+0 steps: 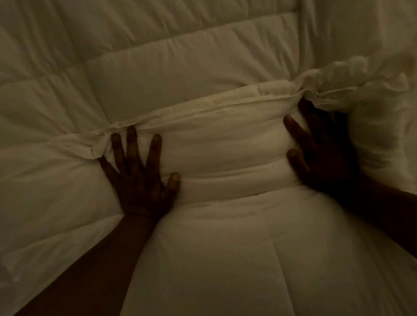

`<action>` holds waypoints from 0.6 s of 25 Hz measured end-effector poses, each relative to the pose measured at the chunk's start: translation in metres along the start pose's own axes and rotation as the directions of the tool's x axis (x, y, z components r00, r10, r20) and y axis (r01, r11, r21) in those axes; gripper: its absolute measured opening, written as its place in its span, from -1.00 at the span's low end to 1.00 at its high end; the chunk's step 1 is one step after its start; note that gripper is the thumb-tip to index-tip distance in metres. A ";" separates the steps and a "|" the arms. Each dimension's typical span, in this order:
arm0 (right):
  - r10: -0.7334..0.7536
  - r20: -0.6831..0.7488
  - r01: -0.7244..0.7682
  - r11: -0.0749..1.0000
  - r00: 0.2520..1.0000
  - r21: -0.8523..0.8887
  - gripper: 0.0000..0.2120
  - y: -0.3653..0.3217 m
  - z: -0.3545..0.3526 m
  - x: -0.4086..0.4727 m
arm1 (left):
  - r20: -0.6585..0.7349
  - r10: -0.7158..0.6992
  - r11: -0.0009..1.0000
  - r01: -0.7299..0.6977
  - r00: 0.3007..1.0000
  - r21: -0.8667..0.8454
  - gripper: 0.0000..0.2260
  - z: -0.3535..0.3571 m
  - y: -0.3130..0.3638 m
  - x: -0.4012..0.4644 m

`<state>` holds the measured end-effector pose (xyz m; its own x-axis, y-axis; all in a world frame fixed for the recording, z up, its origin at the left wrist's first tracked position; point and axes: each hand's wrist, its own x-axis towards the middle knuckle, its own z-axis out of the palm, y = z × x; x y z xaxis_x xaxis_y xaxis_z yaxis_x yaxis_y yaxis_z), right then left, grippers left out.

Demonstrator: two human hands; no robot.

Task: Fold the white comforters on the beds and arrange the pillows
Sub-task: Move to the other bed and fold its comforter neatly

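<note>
Dim bed; left hand [139,177] and right hand [317,148] (fingers spread wide) press flat on a folded white comforter [225,155].

Both bare forearms reaching forward from lower corners, converging toward middle. Left hand [139,177] lying palm down, fingers [131,144] straight and spread wide, thumb angling out to right. Right hand [321,153] lying palm down in deep shadow, fingers extended forward, thumb pointing left; fingertips hard to make out. Hands staying level, well apart.
</note>
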<state>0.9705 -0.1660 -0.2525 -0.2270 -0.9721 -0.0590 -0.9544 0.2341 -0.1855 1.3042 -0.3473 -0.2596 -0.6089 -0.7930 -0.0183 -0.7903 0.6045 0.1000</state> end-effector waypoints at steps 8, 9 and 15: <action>0.030 -0.066 -0.031 0.999 0.997 -0.016 -0.44 -0.013 -0.018 -0.001 | 0.036 -0.072 0.997 0.070 0.997 0.037 -0.34 -0.015 0.004 -0.003; 0.026 -0.060 -0.028 0.999 0.998 -0.040 -0.44 -0.014 -0.024 -0.003 | 0.055 -0.091 0.995 0.089 0.994 0.036 -0.35 -0.020 0.007 -0.004; 0.143 0.090 -0.135 0.986 0.986 -0.093 -0.34 -0.044 -0.095 -0.052 | 0.129 -0.125 0.986 0.138 0.984 -0.092 -0.28 -0.099 0.026 -0.047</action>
<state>1.0058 -0.1271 -0.1482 -0.3430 -0.9233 -0.1730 -0.9288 0.3608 -0.0840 1.3191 -0.3023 -0.1577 -0.5087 -0.8461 -0.1590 -0.8570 0.4800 0.1877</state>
